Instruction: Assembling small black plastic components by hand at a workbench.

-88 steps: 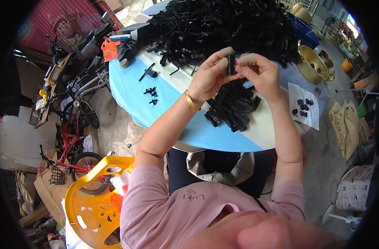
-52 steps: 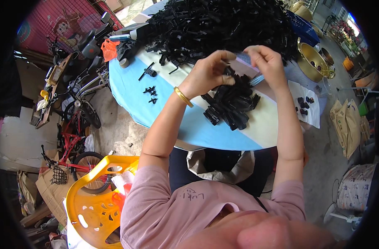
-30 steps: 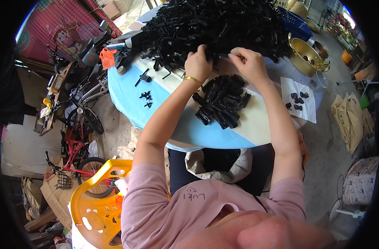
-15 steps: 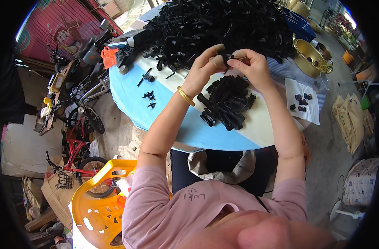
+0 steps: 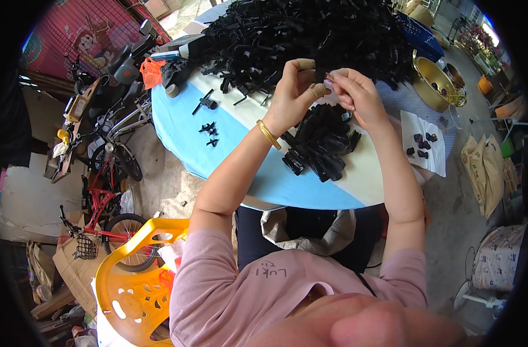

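1. The left hand (image 5: 293,92) and right hand (image 5: 356,95) meet above the middle of the surface (image 5: 246,168), fingers pinched narrow on a small black plastic part (image 5: 324,75) between them.
2. Just below lies a small pile of black pieces (image 5: 321,141); the big black heap (image 5: 310,32) fills the far edge.
3. To do this well, I would keep the part square between both thumbs, press evenly, and stay over the small pile so nothing drops astray.
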{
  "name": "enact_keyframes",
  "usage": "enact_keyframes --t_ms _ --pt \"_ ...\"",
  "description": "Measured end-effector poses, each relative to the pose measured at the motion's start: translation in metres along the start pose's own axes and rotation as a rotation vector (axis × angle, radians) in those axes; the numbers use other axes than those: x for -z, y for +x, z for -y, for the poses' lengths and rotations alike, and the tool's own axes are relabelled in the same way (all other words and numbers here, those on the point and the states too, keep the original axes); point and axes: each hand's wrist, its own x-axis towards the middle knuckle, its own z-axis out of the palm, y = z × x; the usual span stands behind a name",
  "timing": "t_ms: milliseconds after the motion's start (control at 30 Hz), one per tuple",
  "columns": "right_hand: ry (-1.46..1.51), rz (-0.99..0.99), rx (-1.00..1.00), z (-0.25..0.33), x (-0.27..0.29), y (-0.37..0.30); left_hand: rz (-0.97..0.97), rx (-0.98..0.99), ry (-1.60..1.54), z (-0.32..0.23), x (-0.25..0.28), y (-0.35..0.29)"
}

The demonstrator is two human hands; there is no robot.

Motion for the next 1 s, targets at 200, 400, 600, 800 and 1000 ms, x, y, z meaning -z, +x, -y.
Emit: enact_keyframes --t_ms 200,400,600,800,1000 --pt "-0.319 -0.051 0.186 -0.007 -0.006 -0.002 -0.020 -0.037 0.117 -0.002 -0.001 -0.002" --pt "-0.441 -0.055 0.254 -0.006 -0.009 -0.004 -0.076 -0.137 0.239 0.005 -0.006 -0.004" --pt "-0.448 -0.060 0.234 -0.004 -0.012 -0.005 -0.153 -0.155 0.301 0.001 -0.007 -0.004" --pt "-0.268 0.004 0.003 0.002 -0.013 -0.010 -0.132 -0.373 0.659 -0.017 -0.010 -0.009" --pt "-0.371 -0.055 0.225 -0.005 -0.008 -0.001 -0.164 -0.238 0.227 0.002 -0.012 -0.001"
